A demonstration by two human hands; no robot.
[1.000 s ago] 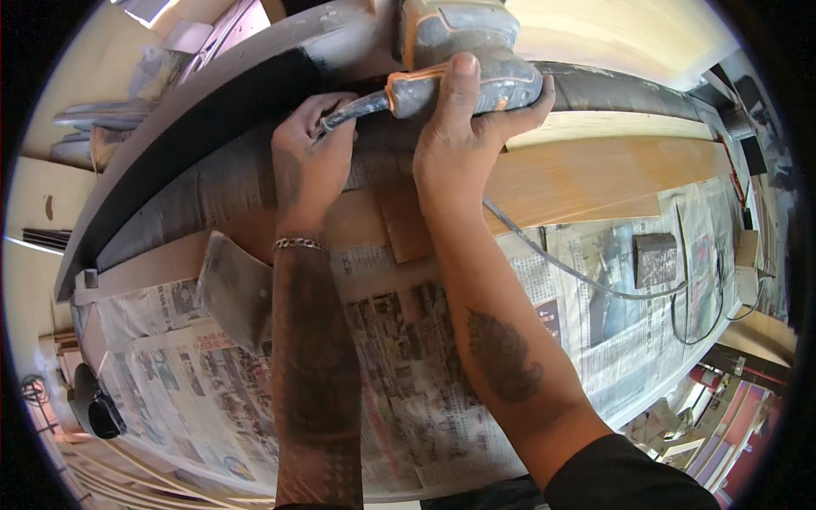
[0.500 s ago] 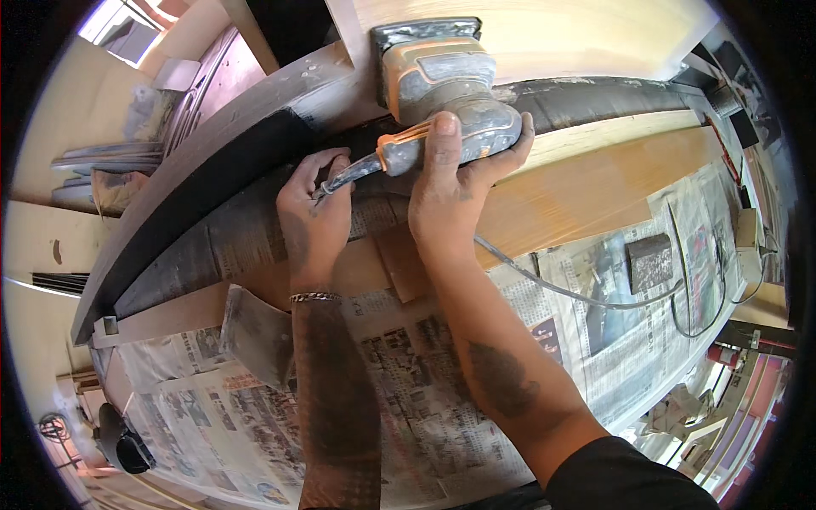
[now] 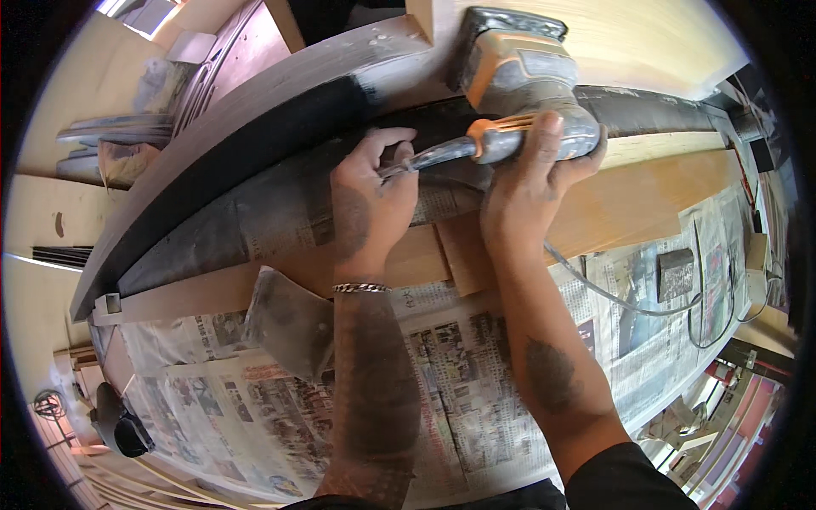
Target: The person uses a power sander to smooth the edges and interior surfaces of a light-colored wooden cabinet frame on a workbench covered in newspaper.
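My right hand (image 3: 529,183) wraps round the body of a dusty grey and orange electric sander (image 3: 535,98), thumb on top. The sander is tilted, its dark pad by the pale board (image 3: 646,42) and the end of the curved grey piece. My left hand (image 3: 372,191) has its fingers closed round the sander's power cord (image 3: 442,153) just behind the orange collar. Below the hands lies a black curved surface (image 3: 212,246) with a brown wooden strip (image 3: 629,200) along its near side. The curved grey piece (image 3: 255,93) has a black inner face.
Newspaper (image 3: 476,374) covers the near surface. A sheet of sandpaper (image 3: 293,323) rests by my left forearm, and a dark sanding block (image 3: 676,274) lies at right beside the trailing cord. A black object (image 3: 119,421) sits at the lower left edge.
Both hands and the sander have shifted to the right along the curved piece. The view has moved a little too. The grip on sander and cord is the same.
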